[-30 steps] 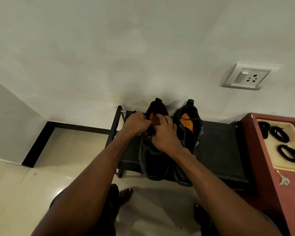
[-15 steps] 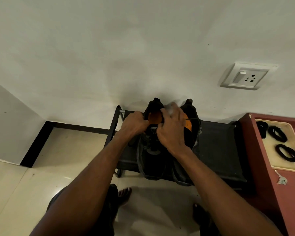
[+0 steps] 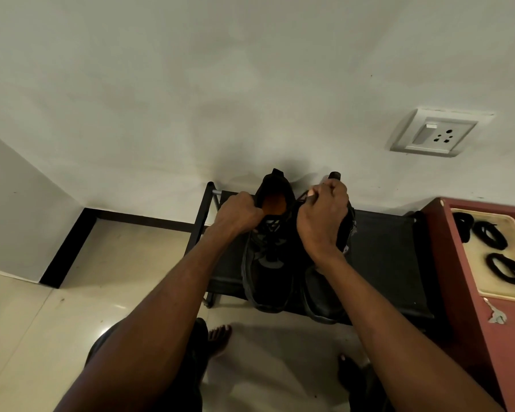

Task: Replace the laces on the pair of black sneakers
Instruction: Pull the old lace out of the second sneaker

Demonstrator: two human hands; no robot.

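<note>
- 2 black sneakers, side by side on the black shoe rack [image 3: 384, 248], toward its left end; long axes run front to back, toes at the rack's front edge, heels at the wall
- Left sneaker [image 3: 268, 272]: orange insole visible in the opening, dark lace over the tongue
- Right sneaker [image 3: 321, 295]: mostly hidden by the hand; toe visible at the front edge
- Left hand [image 3: 240, 215]: fingers curled, gripping the left sneaker's collar on its left side
- Right hand [image 3: 324, 215]: fingers curled, pinching a thin dark lace above the right sneaker's opening
- Beige tray [image 3: 488, 289] on the red cabinet [image 3: 470, 292], right of the rack: holds 3 coiled black laces [image 3: 507, 269]
- No legible brand or writing
</note>
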